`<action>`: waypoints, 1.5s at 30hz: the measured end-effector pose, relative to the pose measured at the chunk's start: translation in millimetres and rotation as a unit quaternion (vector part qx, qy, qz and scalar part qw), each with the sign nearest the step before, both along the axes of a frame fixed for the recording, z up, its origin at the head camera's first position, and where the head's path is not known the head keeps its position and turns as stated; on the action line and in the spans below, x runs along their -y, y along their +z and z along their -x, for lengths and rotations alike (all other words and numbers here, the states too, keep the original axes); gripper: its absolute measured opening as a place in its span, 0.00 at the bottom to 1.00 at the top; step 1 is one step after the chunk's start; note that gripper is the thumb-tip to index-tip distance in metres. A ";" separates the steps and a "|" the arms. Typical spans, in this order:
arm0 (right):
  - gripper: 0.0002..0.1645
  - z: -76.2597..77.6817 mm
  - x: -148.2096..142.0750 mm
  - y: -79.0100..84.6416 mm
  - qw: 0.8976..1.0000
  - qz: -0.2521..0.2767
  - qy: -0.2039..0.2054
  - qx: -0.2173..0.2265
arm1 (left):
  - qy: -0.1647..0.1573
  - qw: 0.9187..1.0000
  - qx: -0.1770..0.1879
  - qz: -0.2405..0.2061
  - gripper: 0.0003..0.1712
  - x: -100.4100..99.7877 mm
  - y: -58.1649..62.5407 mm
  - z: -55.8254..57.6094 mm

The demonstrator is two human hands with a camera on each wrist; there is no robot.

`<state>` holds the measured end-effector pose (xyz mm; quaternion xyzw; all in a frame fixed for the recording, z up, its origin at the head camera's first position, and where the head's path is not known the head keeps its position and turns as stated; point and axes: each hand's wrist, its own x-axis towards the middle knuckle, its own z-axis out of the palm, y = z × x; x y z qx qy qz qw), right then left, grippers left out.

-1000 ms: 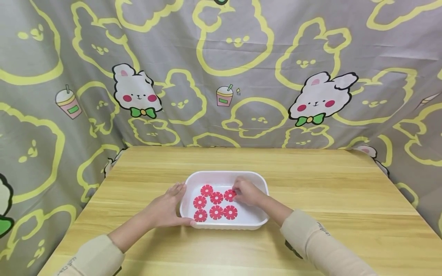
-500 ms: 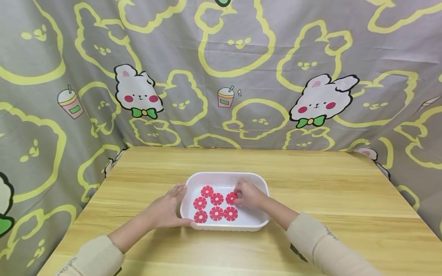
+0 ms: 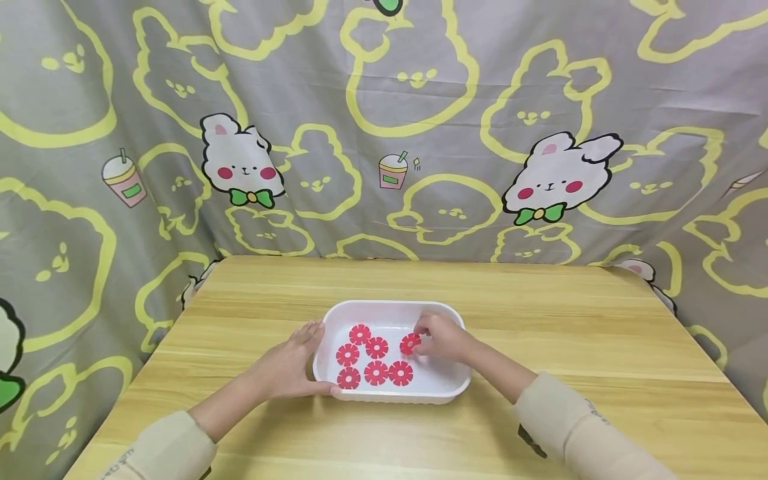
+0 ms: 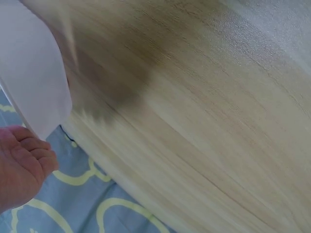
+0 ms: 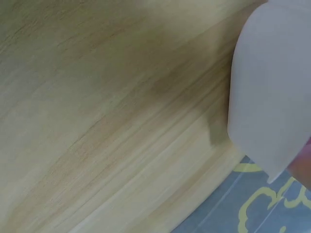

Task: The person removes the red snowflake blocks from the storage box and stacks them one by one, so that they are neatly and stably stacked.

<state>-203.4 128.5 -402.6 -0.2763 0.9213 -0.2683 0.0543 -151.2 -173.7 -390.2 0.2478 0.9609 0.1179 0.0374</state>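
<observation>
A white plastic tub (image 3: 396,398) stands on the table with several red notched building discs (image 3: 376,372) lying flat on its floor. My left hand (image 3: 294,363) holds the tub's left end, thumb on the front rim and fingers at the left side. In the left wrist view its fingers bend at the edge of the tub wall (image 4: 34,63). Inside the tub, my right hand (image 3: 445,341) pinches one red notched disc (image 3: 410,344) at its right edge; the fingertips partly cover it. The right wrist view shows mostly the tub's outer wall (image 5: 272,87), with a sliver of the hand.
The tub sits on a wood-grain table (image 3: 540,320). Behind it hangs a grey curtain (image 3: 372,80) printed with yellow outlines and white rabbits. Two loose groups of discs lie left and front of the pinched one.
My right hand has drawn the pinched disc to the right, away from the other discs. The left hand stays on the tub, and the other discs keep their places.
</observation>
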 end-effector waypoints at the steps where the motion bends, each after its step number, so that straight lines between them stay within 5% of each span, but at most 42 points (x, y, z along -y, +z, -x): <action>1: 0.12 -0.1 -1.7 1.2 1.000 0.001 -0.001 -0.001 | 0.001 1.000 0.002 0.000 0.65 -0.3 -0.4 -0.1; 26: 0.10 -3.9 -45.3 32.6 0.999 -0.011 0.028 -0.033 | 0.006 1.000 0.012 0.001 0.66 -0.3 0.6 -1.1; 45: 0.10 -20.1 -89.1 45.4 0.998 -0.009 -0.009 -0.057 | 0.006 1.000 0.014 0.001 0.66 -0.6 -1.1 0.6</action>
